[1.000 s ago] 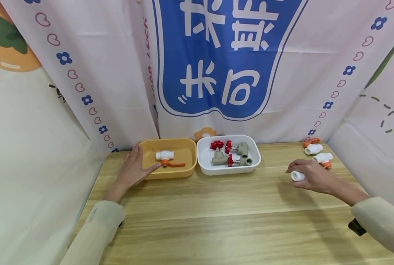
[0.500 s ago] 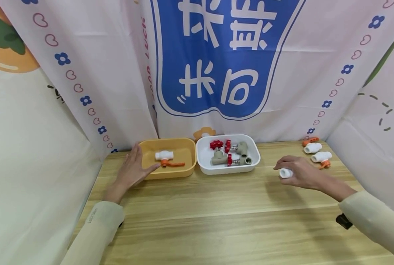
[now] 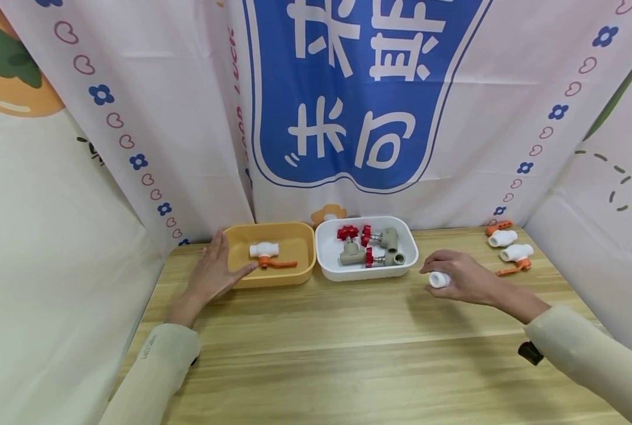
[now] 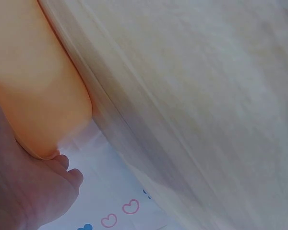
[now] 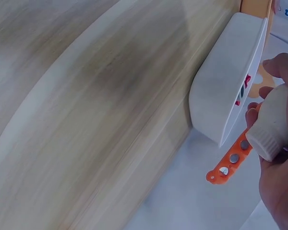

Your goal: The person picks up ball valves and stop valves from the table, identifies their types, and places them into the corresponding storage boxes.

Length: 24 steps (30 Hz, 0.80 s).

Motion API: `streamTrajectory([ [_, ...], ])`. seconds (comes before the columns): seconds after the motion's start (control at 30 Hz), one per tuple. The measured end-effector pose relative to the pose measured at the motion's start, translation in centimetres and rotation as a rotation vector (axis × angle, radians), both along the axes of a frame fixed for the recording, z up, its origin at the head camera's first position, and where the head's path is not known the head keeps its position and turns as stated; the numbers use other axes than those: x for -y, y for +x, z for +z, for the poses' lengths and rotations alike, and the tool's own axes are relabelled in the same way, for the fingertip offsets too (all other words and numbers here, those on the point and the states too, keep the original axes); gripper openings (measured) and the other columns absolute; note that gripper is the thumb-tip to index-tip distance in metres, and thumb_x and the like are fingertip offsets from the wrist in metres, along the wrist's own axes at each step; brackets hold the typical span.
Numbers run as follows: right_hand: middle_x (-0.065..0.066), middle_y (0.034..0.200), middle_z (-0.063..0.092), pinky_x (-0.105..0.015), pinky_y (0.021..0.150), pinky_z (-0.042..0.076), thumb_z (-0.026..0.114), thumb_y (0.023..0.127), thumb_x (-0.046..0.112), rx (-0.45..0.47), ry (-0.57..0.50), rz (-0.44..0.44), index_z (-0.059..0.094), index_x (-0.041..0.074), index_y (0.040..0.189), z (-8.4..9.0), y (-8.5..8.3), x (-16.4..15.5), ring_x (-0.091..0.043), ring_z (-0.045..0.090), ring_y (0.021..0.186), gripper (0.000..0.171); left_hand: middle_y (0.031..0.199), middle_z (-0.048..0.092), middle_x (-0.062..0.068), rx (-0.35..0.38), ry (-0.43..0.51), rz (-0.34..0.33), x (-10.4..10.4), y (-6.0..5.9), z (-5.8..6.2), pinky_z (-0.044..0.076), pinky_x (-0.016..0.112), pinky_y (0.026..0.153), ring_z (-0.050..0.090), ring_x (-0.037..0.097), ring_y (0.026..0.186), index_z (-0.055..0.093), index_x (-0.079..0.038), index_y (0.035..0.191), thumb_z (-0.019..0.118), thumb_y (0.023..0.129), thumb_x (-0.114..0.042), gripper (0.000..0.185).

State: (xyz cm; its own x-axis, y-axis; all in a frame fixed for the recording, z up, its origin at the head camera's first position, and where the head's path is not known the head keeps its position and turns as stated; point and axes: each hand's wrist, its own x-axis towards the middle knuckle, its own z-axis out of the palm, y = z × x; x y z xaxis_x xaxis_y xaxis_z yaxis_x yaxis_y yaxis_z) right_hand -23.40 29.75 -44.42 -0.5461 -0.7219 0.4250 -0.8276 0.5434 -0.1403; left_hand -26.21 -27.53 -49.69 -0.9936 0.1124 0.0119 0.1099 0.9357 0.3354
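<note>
Two hands busy: right hand (image 3: 462, 278) grips white valve (image 3: 439, 280), long axis pointing left, just right of white tray (image 3: 366, 273). Left hand (image 3: 214, 273), fingers spread, rests against yellow tray (image 3: 273, 277), left of white tray.

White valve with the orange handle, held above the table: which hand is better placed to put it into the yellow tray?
Probably the right hand: it already grips the white valve. The left hand only rests on the yellow tray, steadying it.
</note>
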Motion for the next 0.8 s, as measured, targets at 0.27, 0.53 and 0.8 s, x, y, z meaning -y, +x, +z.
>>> streamTrajectory([
  [0.27,-0.003,0.102,0.075,-0.034,0.070,0.063,0.095,0.069,0.015,-0.019,-0.029,0.058,0.081,0.011,0.098,0.0,-0.2,1.8,-0.015,0.072,0.089,0.032,0.175,-0.011,0.024,0.003,0.003,0.002,0.0,-0.1,-0.2,0.005,0.061,0.131,0.000,0.045,0.162,-0.004,0.009,0.164,0.048,0.096,-0.081,0.124],
  [0.53,-0.004,0.104,0.074,-0.035,0.072,0.063,0.096,0.073,0.019,0.040,-0.017,0.052,0.081,0.010,0.099,1.0,-0.5,4.6,-0.017,0.072,0.090,0.031,0.176,-0.012,0.024,-0.003,0.006,-0.002,0.1,-0.4,-0.2,0.004,0.061,0.131,0.000,0.044,0.163,-0.004,0.009,0.164,0.047,0.096,-0.082,0.124],
  [0.8,-0.006,0.107,0.073,-0.037,0.076,0.064,0.095,0.076,0.021,0.067,0.024,0.066,0.081,0.007,0.102,2.0,-1.3,7.4,-0.020,0.071,0.093,0.032,0.175,-0.012,0.024,0.000,-0.005,0.002,0.1,-0.3,-0.3,0.004,0.062,0.131,-0.001,0.044,0.163,-0.004,0.009,0.164,0.047,0.096,-0.082,0.125],
])
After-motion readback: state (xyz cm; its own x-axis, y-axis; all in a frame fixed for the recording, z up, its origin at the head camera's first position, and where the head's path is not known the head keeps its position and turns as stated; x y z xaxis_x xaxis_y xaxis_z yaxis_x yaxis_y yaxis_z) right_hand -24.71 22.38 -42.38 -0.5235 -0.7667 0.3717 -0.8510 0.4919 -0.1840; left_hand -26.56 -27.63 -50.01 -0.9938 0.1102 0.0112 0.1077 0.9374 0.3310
